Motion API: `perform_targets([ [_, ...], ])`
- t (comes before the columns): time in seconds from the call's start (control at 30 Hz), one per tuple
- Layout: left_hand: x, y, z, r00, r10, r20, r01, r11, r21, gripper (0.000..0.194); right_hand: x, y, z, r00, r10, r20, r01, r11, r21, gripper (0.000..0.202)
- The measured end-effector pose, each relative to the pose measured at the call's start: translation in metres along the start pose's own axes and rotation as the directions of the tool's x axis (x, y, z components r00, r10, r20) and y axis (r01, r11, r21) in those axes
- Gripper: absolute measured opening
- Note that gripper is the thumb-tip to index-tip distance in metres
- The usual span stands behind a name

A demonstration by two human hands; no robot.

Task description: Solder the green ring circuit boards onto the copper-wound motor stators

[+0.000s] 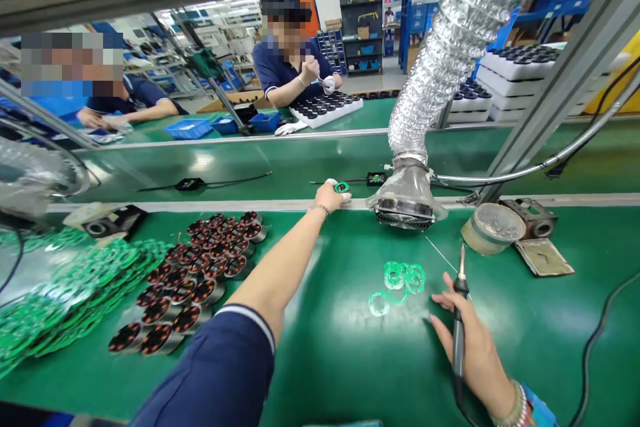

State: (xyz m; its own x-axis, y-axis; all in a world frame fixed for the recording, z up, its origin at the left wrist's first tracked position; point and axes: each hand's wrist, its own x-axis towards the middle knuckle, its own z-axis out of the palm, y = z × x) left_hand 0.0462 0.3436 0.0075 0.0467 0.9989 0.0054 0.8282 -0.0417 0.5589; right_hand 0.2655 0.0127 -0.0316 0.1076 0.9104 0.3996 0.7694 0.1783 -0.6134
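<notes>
My left hand [330, 197] reaches far forward to the bench's back rail. Its fingers, with white coverings at the tips, close around a ring-shaped green circuit board [341, 187] with a dark middle; whether a part sits beneath it is hidden. On the right, my right hand [473, 337] holds a soldering iron [459, 327] upright, tip pointing away from me, its fingers partly spread. A thin strand of solder wire [440, 253] runs near the iron. Between my hands, several loose green circuit board rings [380, 304] lie on the green bench [340, 347].
Rows of copper-wound motor parts [200, 273] and stacked green boards [85, 280] cover the left side. A fume hood [405, 210] hangs low ahead on a foil duct [440, 47]. A round tub [493, 228] and sponge tray [544, 257] stand right. Two people work across the bench.
</notes>
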Motion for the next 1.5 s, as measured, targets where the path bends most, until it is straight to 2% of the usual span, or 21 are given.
perform_targets([
  [0.07, 0.031, 0.001, 0.012, 0.999, -0.034, -0.012, 0.034, 0.999, 0.007, 0.047, -0.002, 0.001, 0.002, 0.999, 0.016, 0.031, -0.016, 1.000, -0.001, 0.032],
  [0.13, 0.048, -0.001, 0.024, 0.998, -0.051, -0.025, 0.051, 0.999, 0.006, 0.051, -0.002, 0.002, 0.002, 0.998, 0.041, 0.053, -0.041, 0.999, 0.011, 0.032],
  [0.23, 0.048, -0.010, 0.034, 0.997, -0.050, -0.053, 0.051, 0.999, 0.002, 0.067, -0.001, 0.001, 0.001, 0.995, 0.082, 0.061, -0.084, 0.996, 0.037, 0.033],
  [0.3, 0.033, -0.018, 0.034, 0.997, -0.026, -0.078, 0.027, 1.000, 0.006, 0.079, 0.000, 0.001, 0.001, 0.991, 0.115, 0.074, -0.119, 0.991, 0.054, 0.037],
  [0.4, -0.013, -0.037, 0.028, 0.987, 0.128, -0.094, -0.125, 0.991, 0.035, 0.076, 0.004, 0.001, 0.003, 0.985, 0.135, 0.108, -0.143, 0.988, 0.065, 0.045],
  [0.43, -0.034, -0.045, 0.025, 0.960, 0.266, -0.084, -0.260, 0.962, 0.077, 0.071, 0.007, 0.002, 0.005, 0.987, 0.115, 0.113, -0.122, 0.991, 0.062, 0.047],
  [0.5, -0.077, -0.061, 0.019, 0.903, 0.429, -0.032, -0.423, 0.898, 0.123, 0.063, 0.015, 0.002, 0.009, 0.991, 0.058, 0.121, -0.065, 0.996, 0.055, 0.051],
  [0.57, -0.120, -0.077, 0.014, 0.879, 0.477, 0.013, -0.473, 0.868, 0.151, 0.062, 0.026, 0.002, 0.016, 0.992, 0.043, 0.118, -0.050, 0.997, 0.056, 0.056],
  [0.67, -0.175, -0.089, 0.006, 0.879, 0.469, 0.086, -0.477, 0.860, 0.181, 0.060, 0.038, 0.000, 0.029, 0.992, 0.070, 0.102, -0.076, 0.996, 0.054, 0.057],
  [0.73, -0.207, -0.086, 0.003, 0.868, 0.472, 0.152, -0.494, 0.850, 0.183, 0.059, 0.039, -0.003, 0.036, 0.994, 0.036, 0.102, -0.040, 0.999, 0.033, 0.053],
  [0.8, -0.234, -0.072, 0.003, 0.838, 0.498, 0.223, -0.535, 0.830, 0.158, 0.062, 0.035, -0.008, 0.040, 0.992, -0.032, 0.122, 0.031, 0.999, 0.014, 0.049],
  [0.9, -0.258, -0.040, 0.010, 0.747, 0.575, 0.334, -0.629, 0.774, 0.071, 0.067, 0.026, -0.017, 0.037, 0.980, -0.110, 0.164, 0.109, 0.994, 0.012, 0.038],
  [0.97, -0.259, -0.022, 0.019, 0.719, 0.602, 0.347, -0.654, 0.756, 0.042, 0.061, 0.023, -0.021, 0.031, 0.980, -0.121, 0.159, 0.122, 0.992, 0.003, 0.031],
  [1.0, -0.255, -0.015, 0.023, 0.723, 0.602, 0.338, -0.651, 0.758, 0.041, 0.058, 0.022, -0.022, 0.027, 0.983, -0.116, 0.143, 0.118, 0.993, -0.007, 0.030],
  [1.13, -0.232, -0.005, 0.035, 0.783, 0.557, 0.275, -0.594, 0.802, 0.065, 0.064, 0.016, -0.015, 0.011, 0.996, -0.077, 0.046, 0.080, 0.995, -0.055, 0.030],
  [1.23, -0.224, -0.004, 0.033, 0.829, 0.513, 0.224, -0.542, 0.835, 0.093, 0.069, 0.003, -0.006, 0.004, 0.995, -0.101, 0.003, 0.101, 0.993, -0.060, 0.033],
  [1.37, -0.217, -0.013, 0.011, 0.869, 0.473, 0.148, -0.493, 0.855, 0.164, 0.069, -0.016, 0.000, 0.003, 0.983, -0.183, 0.024, 0.185, 0.974, -0.130, 0.036],
  [1.43, -0.208, -0.030, -0.011, 0.906, 0.416, 0.079, -0.423, 0.877, 0.226, 0.066, -0.021, 0.001, 0.003, 0.977, -0.209, 0.050, 0.214, 0.967, -0.141, 0.038],
  [1.5, -0.197, -0.055, -0.038, 0.946, 0.324, -0.019, -0.305, 0.907, 0.290, 0.063, -0.023, 0.002, 0.003, 0.971, -0.231, 0.068, 0.238, 0.962, -0.132, 0.041],
])
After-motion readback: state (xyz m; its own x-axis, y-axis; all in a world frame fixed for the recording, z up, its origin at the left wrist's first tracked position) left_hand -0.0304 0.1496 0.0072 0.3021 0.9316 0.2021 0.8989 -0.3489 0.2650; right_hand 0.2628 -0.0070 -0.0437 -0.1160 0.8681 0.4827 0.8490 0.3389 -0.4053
